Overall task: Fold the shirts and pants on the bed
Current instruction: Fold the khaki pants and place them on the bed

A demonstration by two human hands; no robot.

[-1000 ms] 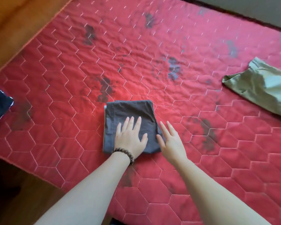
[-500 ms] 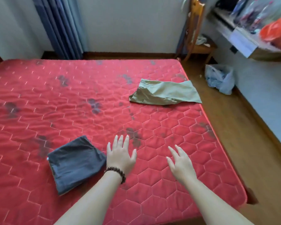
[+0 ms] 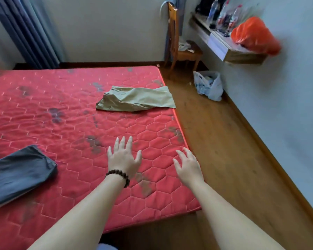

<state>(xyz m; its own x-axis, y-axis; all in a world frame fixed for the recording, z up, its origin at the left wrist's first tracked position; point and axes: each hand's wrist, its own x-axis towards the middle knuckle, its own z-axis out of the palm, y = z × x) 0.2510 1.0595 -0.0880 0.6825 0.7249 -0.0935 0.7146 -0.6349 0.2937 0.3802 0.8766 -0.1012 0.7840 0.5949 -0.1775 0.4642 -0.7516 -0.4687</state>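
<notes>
A folded dark grey garment [image 3: 22, 172] lies on the red quilted bed [image 3: 76, 123] at the near left. An olive green garment [image 3: 135, 99] lies unfolded and rumpled at the bed's far right edge. My left hand [image 3: 124, 158], with a bead bracelet on the wrist, hovers over the mattress with fingers spread and holds nothing. My right hand [image 3: 187, 166] is beside it near the bed's right edge, fingers loose and empty. Both hands are well apart from either garment.
Wooden floor [image 3: 224, 141] runs along the bed's right side. A white plastic bag [image 3: 208, 85] sits on the floor by the wall. A wooden chair [image 3: 181, 46] stands in the far corner. A wall shelf [image 3: 229, 46] carries bottles and an orange bag. Curtains [image 3: 25, 29] hang at the far left.
Both hands have left the folded grey garment and moved right across the bed. My view has swung up and right, so the green garment and the room now show.
</notes>
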